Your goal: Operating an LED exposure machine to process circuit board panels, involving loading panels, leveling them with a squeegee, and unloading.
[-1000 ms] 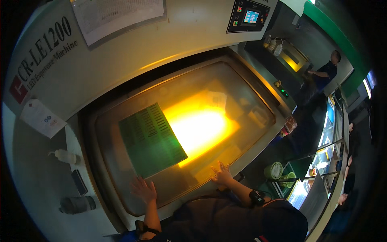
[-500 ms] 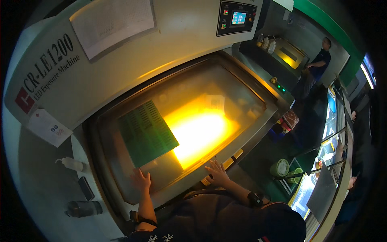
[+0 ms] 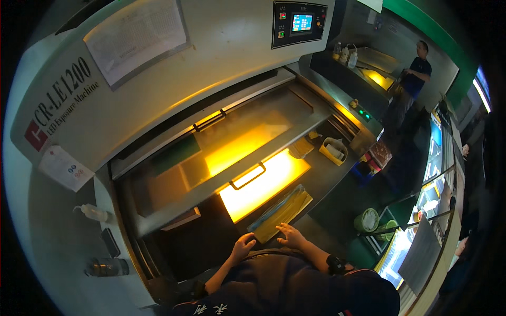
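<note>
My left hand (image 3: 243, 248) and my right hand (image 3: 291, 237) are close to my body at the near edge of the machine, both empty with loosely bent fingers. Just ahead of their fingertips lies a yellowish flat bundle with a shiny clear wrap (image 3: 279, 213); whether a fingertip touches it I cannot tell. Beyond it a glass-topped tray (image 3: 203, 181) with a black handle (image 3: 247, 178) sits partly inside the exposure machine. A dark green panel (image 3: 179, 155) shows on the tray. A brightly lit yellow-white light panel (image 3: 269, 187) glows in front of and beneath the tray's near edge.
A small open box (image 3: 333, 151) stands to the right of the light. A squeeze bottle (image 3: 95, 213), a phone (image 3: 110, 242) and a dark bottle (image 3: 108, 267) line the left ledge. Another person (image 3: 416, 73) stands at the far right, beyond a control panel (image 3: 299, 23).
The tray with the green panel has slid away into the machine, uncovering the light panel, bundle and box. Both hands have come off the tray and drawn together near my body.
</note>
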The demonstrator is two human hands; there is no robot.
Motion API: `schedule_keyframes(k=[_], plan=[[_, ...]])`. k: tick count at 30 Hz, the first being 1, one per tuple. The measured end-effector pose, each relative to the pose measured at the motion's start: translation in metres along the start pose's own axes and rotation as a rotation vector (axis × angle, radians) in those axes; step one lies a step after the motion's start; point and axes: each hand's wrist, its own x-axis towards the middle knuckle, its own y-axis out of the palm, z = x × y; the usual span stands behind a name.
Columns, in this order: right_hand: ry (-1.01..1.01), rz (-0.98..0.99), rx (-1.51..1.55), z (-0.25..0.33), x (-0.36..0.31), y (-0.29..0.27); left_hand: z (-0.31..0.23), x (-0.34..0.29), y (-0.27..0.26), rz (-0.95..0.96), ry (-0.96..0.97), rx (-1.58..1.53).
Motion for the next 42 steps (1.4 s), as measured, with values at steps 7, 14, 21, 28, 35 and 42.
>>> schedule_keyframes(k=[7, 14, 21, 28, 35, 42], plan=[[0.114, 0.130, 0.099, -0.150, -0.048, 0.016, -0.013, 0.014, -0.007, -0.136, -0.246, -0.237], [0.312, 0.504, -0.131, -0.360, -0.161, -0.027, -0.064, 0.035, 0.034, -0.610, -0.442, -1.006], [0.541, 0.315, -0.034, -0.370, -0.151, -0.127, -0.070, 0.055, 0.117, -0.710, -0.444, -1.204], [0.340, 0.217, 0.359, -0.290, -0.084, -0.176, -0.076, 0.090, 0.132, -0.857, -0.243, -1.341], [0.048, 0.551, 0.681, -0.175, -0.024, -0.169, -0.122, 0.073, 0.174, -1.289, -0.104, -1.833], [-0.149, 0.950, 0.712, -0.096, -0.020, -0.147, -0.189, 0.012, 0.219, -1.022, 0.031, -2.027]])
